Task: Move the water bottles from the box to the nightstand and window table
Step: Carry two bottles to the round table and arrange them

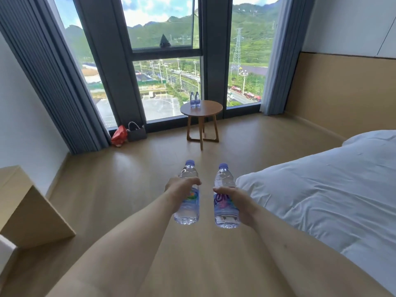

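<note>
Out in front of me, above the wood floor (132, 189), two water bottles held upright, one per hand. Left hand (179, 190) has its grip wrapped round the left bottle (188, 207) at the label; right hand (237, 202) has its grip wrapped round the right bottle (225, 189) the same way. Both caps on, bottles close together, not touching. Beyond them, by the window (167, 86), one round wooden tabletop (209, 108) carries two more bottles (195, 100), standing side by side at its far edge. Total: four bottles. Left of that table, two bags (128, 133) on the floor. One bed (321, 189), white bedding, right of my hands.
</note>
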Demonstrator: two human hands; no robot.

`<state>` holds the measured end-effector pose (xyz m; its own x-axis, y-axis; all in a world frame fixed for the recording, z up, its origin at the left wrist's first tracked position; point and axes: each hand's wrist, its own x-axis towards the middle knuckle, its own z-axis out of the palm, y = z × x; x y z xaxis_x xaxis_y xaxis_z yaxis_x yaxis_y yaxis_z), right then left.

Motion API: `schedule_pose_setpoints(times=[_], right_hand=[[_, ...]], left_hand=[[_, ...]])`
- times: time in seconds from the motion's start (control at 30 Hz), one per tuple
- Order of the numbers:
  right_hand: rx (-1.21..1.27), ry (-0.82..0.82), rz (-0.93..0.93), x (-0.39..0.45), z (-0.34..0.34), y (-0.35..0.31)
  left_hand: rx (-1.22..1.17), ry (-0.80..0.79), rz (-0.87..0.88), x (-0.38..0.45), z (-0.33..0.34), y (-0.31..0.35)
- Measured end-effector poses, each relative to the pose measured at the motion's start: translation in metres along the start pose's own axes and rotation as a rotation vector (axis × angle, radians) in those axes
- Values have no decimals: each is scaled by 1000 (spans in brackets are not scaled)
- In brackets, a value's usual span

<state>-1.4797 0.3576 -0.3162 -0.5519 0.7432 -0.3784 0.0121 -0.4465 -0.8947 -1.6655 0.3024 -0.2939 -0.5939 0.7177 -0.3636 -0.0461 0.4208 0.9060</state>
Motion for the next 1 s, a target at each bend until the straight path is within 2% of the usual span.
schedule_pose_setpoints(times=[0.27,0.5,0.7,1.0], right_hand=[[39,-35,5,140,-29,-108],[24,-28,55,250,-39,-139],[6,24,53,374,-34,-166],[-6,78,-5,556,-10,-258]], left_hand=[[-1,42,11,125,42,95],[11,38,-48,237,59,119],[1,11,-21,373,60,148],[16,-65,-11,571,46,244]])
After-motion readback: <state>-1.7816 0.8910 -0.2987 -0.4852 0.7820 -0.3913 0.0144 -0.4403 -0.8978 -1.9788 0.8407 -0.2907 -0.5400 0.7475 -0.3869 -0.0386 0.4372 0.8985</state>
